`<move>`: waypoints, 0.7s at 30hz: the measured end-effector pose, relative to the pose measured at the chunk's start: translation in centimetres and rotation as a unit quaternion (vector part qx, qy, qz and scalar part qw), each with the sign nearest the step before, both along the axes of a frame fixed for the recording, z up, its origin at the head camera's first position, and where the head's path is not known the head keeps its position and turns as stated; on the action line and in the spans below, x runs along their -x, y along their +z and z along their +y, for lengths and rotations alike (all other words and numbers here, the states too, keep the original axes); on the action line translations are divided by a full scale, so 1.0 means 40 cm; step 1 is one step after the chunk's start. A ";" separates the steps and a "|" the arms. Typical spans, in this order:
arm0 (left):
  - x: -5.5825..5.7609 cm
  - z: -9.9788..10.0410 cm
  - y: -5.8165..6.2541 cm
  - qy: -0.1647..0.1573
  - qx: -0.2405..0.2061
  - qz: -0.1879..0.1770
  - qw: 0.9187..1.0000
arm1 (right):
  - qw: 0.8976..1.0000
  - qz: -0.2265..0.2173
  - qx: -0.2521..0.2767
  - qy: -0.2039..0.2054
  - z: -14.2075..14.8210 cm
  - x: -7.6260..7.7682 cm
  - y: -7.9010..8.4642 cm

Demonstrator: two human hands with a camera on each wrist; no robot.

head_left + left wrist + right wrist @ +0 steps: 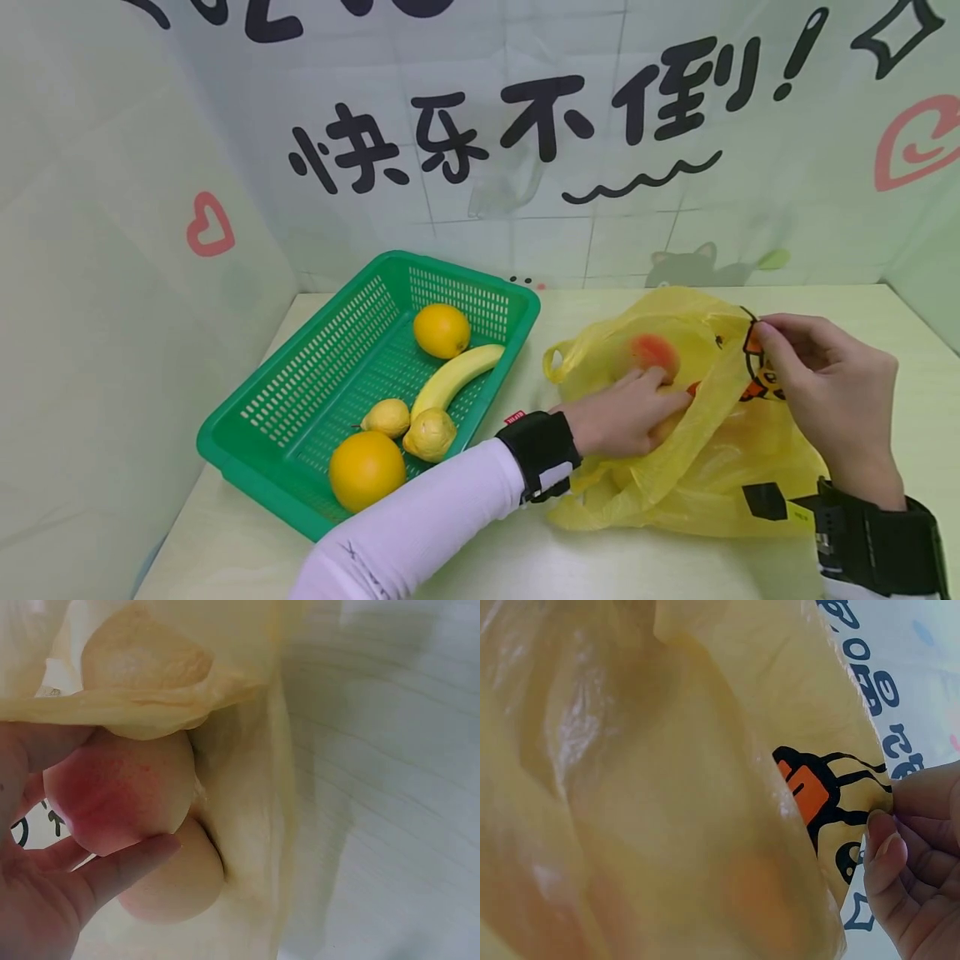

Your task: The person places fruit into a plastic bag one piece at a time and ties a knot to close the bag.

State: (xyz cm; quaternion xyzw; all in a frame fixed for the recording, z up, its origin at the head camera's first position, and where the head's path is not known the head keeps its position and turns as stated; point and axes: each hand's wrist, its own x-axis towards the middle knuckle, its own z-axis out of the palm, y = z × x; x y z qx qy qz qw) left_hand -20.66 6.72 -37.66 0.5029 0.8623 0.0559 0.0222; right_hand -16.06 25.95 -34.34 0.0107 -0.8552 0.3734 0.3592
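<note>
A yellow plastic bag (697, 500) with a printed cartoon lies on the table, its mouth held up. My left hand (626, 412) reaches inside it. In the left wrist view its thumb and fingers grip a pink-blushed peach (124, 787). Against that peach sits a second, paler peach (180, 885), and another round fruit (142, 656) shows through the plastic. My right hand (843, 387) pinches the bag's rim on the right between thumb and fingers, as the right wrist view also shows beside the orange-and-black print (810, 795).
Left of the bag stands a green perforated basket (262, 492). Inside it are two orange round fruits, the near one (367, 471) and the far one (442, 330), a banana (457, 375) and two small yellow fruits (431, 435). A printed cloth wall (525, 242) closes off the back.
</note>
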 end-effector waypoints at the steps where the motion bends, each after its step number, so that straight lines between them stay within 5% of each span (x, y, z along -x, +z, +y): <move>1: 0.001 -0.001 -0.002 -0.004 -0.001 -0.002 1.000 | 1.000 0.000 0.000 0.000 0.000 0.000 0.000; 11: 0.006 -0.008 -0.006 -0.006 -0.004 -0.025 1.000 | 1.000 -0.001 0.002 0.001 -0.003 -0.001 0.001; 21: 0.007 -0.018 0.033 0.020 0.037 -0.065 0.997 | 1.000 0.004 -0.005 0.000 -0.002 -0.001 -0.001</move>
